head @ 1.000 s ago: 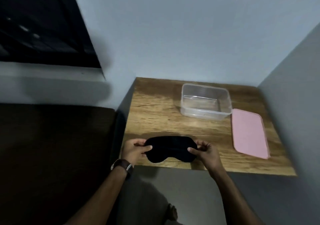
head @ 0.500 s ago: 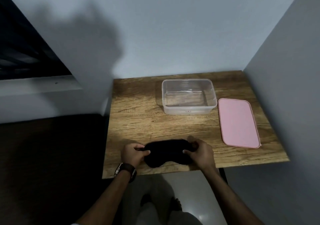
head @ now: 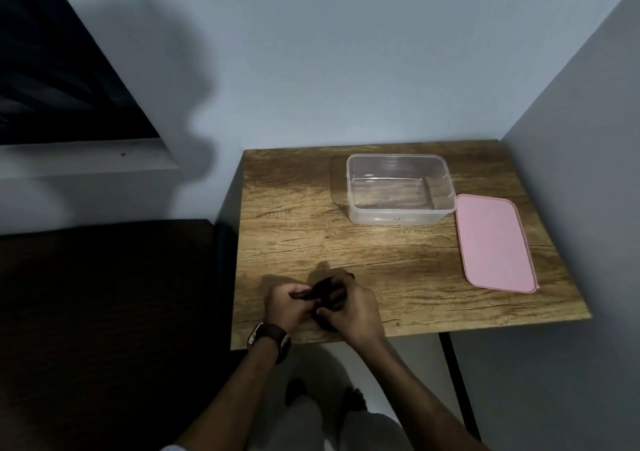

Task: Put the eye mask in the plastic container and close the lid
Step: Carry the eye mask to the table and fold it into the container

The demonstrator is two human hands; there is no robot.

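The black eye mask (head: 323, 291) is bunched small between both hands near the front edge of the wooden table (head: 298, 228). My left hand (head: 285, 306) grips its left side; a dark watch sits on that wrist. My right hand (head: 353, 308) closes over its right side and hides most of it. The clear plastic container (head: 400, 214) stands open and empty at the back of the table. Its pink lid (head: 493, 242) lies flat on the table just right of the container.
A wall closes in along the table's right side and another runs behind it. A dark surface (head: 104, 329) lies to the left of the table. A black table leg (head: 457, 381) drops at the front right. My legs and feet show below.
The mask was stretched flat between my hands; both hands have come together and folded it into a small bundle. The camera view has shifted and the table appears further right.
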